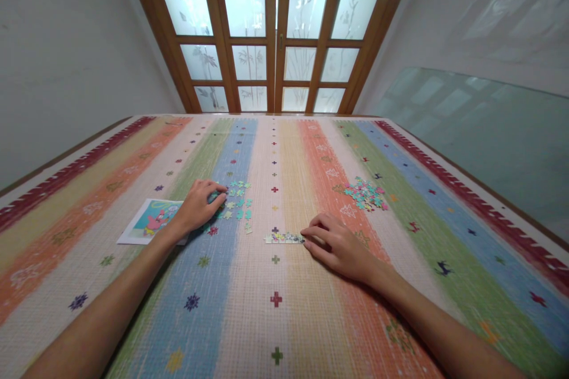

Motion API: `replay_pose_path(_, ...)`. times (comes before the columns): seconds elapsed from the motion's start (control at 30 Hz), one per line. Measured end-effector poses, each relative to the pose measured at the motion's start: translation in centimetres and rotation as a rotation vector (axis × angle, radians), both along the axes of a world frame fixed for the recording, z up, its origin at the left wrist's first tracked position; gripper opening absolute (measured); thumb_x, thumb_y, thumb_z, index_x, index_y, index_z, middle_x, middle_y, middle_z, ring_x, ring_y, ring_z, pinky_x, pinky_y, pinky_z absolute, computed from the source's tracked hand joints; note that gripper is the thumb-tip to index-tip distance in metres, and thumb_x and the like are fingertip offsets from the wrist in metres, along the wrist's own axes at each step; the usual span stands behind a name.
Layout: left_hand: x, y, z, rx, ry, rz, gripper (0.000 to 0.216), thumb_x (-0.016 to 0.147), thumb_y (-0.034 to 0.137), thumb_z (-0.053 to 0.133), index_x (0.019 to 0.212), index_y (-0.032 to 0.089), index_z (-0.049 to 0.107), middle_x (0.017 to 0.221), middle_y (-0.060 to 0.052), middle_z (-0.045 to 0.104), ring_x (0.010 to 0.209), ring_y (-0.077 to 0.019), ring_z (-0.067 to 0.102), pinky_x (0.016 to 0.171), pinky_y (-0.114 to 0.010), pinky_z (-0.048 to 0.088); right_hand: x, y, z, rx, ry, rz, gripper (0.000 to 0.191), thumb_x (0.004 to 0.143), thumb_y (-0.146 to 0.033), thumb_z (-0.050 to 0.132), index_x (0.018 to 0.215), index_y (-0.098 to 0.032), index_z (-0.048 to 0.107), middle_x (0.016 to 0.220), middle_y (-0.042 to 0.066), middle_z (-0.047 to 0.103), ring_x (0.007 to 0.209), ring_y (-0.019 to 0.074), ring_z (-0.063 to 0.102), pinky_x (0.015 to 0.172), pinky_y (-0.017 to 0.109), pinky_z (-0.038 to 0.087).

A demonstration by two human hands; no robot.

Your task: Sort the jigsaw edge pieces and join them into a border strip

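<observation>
My left hand reaches over the left edge of some loose jigsaw pieces spread in rows. Its fingers are curled, with thumb and forefinger tips close together; whatever lies between them is hidden. A narrow strip of joined jigsaw pieces lies flat in front of me. At the strip's right end, my right hand closes thumb and forefinger on the last piece. Partly under my left wrist is a reference picture with a pink cartoon figure on a teal ground.
A heap of mixed jigsaw pieces sits to the right, beyond my right hand. The striped tablecloth covers the table. Wooden doors with frosted panes stand behind the far edge, with pale walls on both sides.
</observation>
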State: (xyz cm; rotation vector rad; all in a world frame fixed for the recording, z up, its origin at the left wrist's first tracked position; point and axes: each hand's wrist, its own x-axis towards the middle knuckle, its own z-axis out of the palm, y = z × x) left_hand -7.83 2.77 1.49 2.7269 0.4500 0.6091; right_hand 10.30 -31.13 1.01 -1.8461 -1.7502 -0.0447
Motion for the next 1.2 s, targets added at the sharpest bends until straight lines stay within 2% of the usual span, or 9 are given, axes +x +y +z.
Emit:
replay_pose_path(0.27, -0.2, -0.3, 0.4, 0.028, -0.017, 0.027, 0.028, 0.091, 0.038, 0.050, 0.095, 0.022, 0.072, 0.098, -0.009, 0.075, 0.104, -0.0299, 0.063, 0.099, -0.049, 0.051, 0.1, 0.0, -0.1, 0.004, -0.009, 0.008, 0.021, 0.101, -0.025, 0.052, 0.105, -0.018, 0.071, 0.096, 0.010, 0.063, 0.091, 0.0223, 0.058, 0.080, 0.038, 0.051)
replay_pose_path(0.43, -0.7, -2.2, 1.4, -0.062, -0.122, -0.010, 0.025, 0.092, 0.040, 0.055, 0.094, 0.023, 0.073, 0.094, -0.007, 0.075, 0.094, -0.0264, 0.066, 0.091, -0.046, 0.054, 0.1, 0.0, -0.1, 0.009, -0.010, 0.011, 0.019, 0.100, -0.024, 0.053, 0.105, -0.019, 0.071, 0.096, 0.010, 0.063, 0.091, 0.0221, 0.059, 0.080, 0.038, 0.051)
replay_pose_path(0.53, -1.1, -4.7, 1.8, -0.182, -0.127, -0.092, 0.024, 0.093, 0.040, 0.059, 0.097, 0.022, 0.074, 0.091, -0.005, 0.075, 0.082, -0.0215, 0.065, 0.080, -0.041, 0.056, 0.1, 0.0, -0.1, 0.006, -0.005, 0.008, 0.019, 0.100, -0.023, 0.053, 0.105, -0.019, 0.070, 0.096, 0.010, 0.063, 0.092, 0.0224, 0.059, 0.081, 0.038, 0.051)
replay_pose_path(0.6, -1.2, -6.6, 1.8, -0.240, -0.112, -0.196, 0.021, 0.094, 0.038, 0.061, 0.096, 0.022, 0.074, 0.091, -0.005, 0.075, 0.082, -0.0199, 0.066, 0.080, -0.039, 0.055, 0.1, 0.0, -0.2, 0.003, -0.003, 0.008, 0.019, 0.100, -0.024, 0.053, 0.106, -0.019, 0.070, 0.096, 0.010, 0.063, 0.091, 0.0224, 0.058, 0.081, 0.039, 0.051)
replay_pose_path(0.7, -1.3, -8.9, 1.5, -0.283, -0.050, -0.346, 0.017, 0.095, 0.033, 0.061, 0.094, 0.023, 0.074, 0.088, -0.004, 0.075, 0.083, -0.0192, 0.066, 0.079, -0.038, 0.054, 0.1, 0.0, -0.2, -0.003, -0.004, 0.003, 0.019, 0.101, -0.025, 0.053, 0.107, -0.019, 0.071, 0.096, 0.009, 0.063, 0.091, 0.0221, 0.058, 0.081, 0.038, 0.051)
replay_pose_path(0.8, -1.2, -10.1, 1.2, -0.287, -0.004, -0.404, 0.015, 0.096, 0.031, 0.059, 0.093, 0.024, 0.073, 0.086, -0.004, 0.074, 0.082, -0.0194, 0.066, 0.077, -0.038, 0.053, 0.0, 0.0, -0.1, -0.005, -0.007, -0.001, 0.020, 0.101, -0.026, 0.052, 0.106, -0.019, 0.071, 0.096, 0.009, 0.063, 0.091, 0.0220, 0.059, 0.080, 0.038, 0.051)
replay_pose_path(1.2, -1.3, -10.3, 0.6, -0.257, -0.009, -0.420, 0.011, 0.096, 0.029, 0.060, 0.094, 0.024, 0.070, 0.086, -0.003, 0.073, 0.084, -0.0199, 0.065, 0.078, -0.039, 0.052, -0.1, 0.0, 0.2, -0.022, 0.005, -0.001, 0.021, 0.101, -0.025, 0.051, 0.106, -0.018, 0.071, 0.097, 0.010, 0.063, 0.091, 0.0222, 0.058, 0.081, 0.039, 0.051)
